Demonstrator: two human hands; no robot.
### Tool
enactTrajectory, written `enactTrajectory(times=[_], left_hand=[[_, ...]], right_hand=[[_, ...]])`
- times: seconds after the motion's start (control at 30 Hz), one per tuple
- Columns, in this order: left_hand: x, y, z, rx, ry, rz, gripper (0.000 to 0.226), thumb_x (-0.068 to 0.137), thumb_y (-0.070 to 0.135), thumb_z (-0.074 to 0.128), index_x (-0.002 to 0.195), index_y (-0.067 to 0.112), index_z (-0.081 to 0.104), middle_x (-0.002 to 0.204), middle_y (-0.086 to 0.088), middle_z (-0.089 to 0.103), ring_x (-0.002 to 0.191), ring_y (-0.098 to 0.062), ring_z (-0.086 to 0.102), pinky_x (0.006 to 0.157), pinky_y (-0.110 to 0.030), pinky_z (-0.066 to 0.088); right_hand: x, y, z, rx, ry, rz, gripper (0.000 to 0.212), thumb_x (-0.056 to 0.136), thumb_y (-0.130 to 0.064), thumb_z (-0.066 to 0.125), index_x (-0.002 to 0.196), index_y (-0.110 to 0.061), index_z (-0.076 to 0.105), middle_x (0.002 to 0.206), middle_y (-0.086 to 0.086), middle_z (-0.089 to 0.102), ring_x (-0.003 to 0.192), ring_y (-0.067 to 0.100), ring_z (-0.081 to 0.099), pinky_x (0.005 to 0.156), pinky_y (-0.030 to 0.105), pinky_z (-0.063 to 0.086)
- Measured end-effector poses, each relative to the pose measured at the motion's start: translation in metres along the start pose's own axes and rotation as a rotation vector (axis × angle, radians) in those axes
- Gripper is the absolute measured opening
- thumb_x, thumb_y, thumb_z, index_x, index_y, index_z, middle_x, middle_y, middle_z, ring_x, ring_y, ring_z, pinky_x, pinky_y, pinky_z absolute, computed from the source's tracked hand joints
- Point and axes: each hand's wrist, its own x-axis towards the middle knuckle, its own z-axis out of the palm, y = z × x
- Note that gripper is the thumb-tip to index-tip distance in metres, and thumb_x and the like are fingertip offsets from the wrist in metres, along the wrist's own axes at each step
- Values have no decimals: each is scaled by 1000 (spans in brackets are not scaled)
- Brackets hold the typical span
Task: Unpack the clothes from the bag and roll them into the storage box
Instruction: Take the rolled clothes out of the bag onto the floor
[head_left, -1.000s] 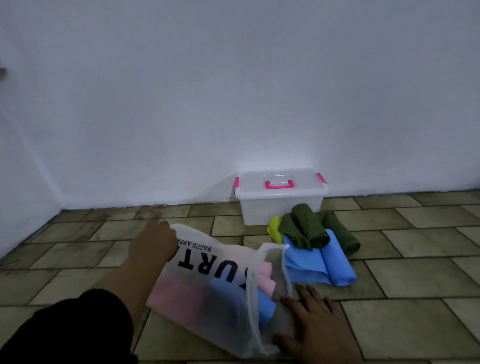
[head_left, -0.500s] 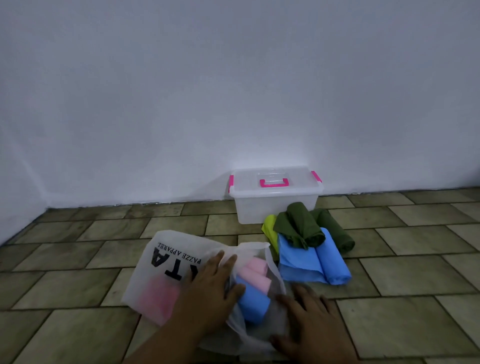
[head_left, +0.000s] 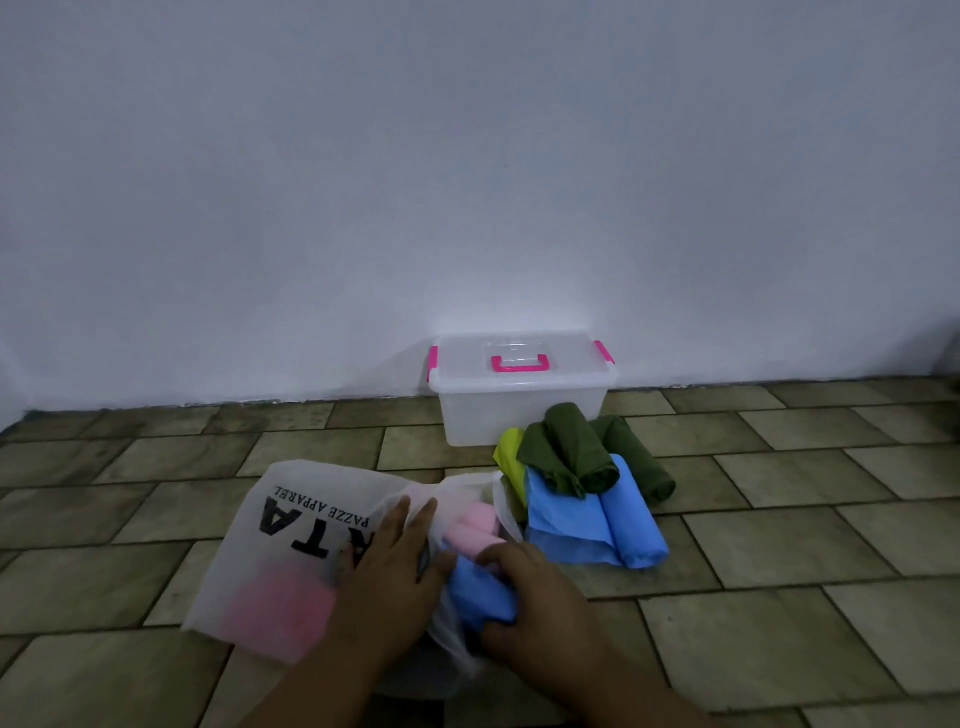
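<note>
A translucent white bag (head_left: 291, 525) with black lettering lies on the tiled floor, its mouth facing right. My left hand (head_left: 395, 566) rests flat on the bag near the mouth, fingers apart. My right hand (head_left: 535, 603) grips a rolled blue garment (head_left: 480, 592) at the bag's mouth. A pink roll (head_left: 475, 530) sits just behind it, and more pink cloth (head_left: 275, 608) shows through the bag. The clear storage box (head_left: 519, 395), with its lid on and pink handle and latches, stands against the wall.
A pile of clothes lies right of the bag: two blue rolls (head_left: 602, 525), dark green garments (head_left: 576, 452) on top, a yellow-green piece (head_left: 509, 452) at the left. The white wall (head_left: 467, 182) runs behind. Bare floor tiles (head_left: 805, 545) stretch to the right.
My left hand moved from the bag's far left edge to its mouth. My right hand went from flat on the floor to gripping the blue roll.
</note>
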Motion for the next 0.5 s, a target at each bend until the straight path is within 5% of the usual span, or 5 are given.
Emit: enactTrajectory(times=[0.13,0.2,0.33,0.43,0.5], left_hand=[[1,-5,-2,-11,-17,3,70,79,74,5,144,50,-3,159,15,-6,146,-11,0,117,-51,-3],[2,-6,-1,-1,-10,11,72,77,78,1,143,50,-5,158,16,-7,146,-10,-1,117,-51,-4],[6,-6,6,60,5,16,67,85,72,17,145,50,-5,159,15,-7,146,-9,-1,117,-52,-2],[8,-4,10,89,12,11,66,87,71,21,143,53,-8,158,18,-10,145,-7,-3,115,-52,-4],[9,-3,9,94,1,15,67,85,72,20,140,55,-15,157,19,-14,144,-5,-7,115,-51,-6]], right_hand=[[-18,22,-36,376,64,159,38,61,-4,70,84,-35,70,87,-6,67,73,-1,62,62,17,49],[-23,41,-68,530,121,215,34,62,-4,68,82,-31,73,86,-2,70,76,7,65,60,20,51],[-1,76,-126,888,551,279,36,73,9,58,81,-24,69,94,11,65,82,28,64,58,35,55],[35,90,-141,623,878,297,30,72,-2,65,85,-29,64,86,8,64,73,26,61,56,30,50],[56,94,-131,303,866,352,31,69,-9,69,92,-29,63,90,11,63,72,25,58,58,30,47]])
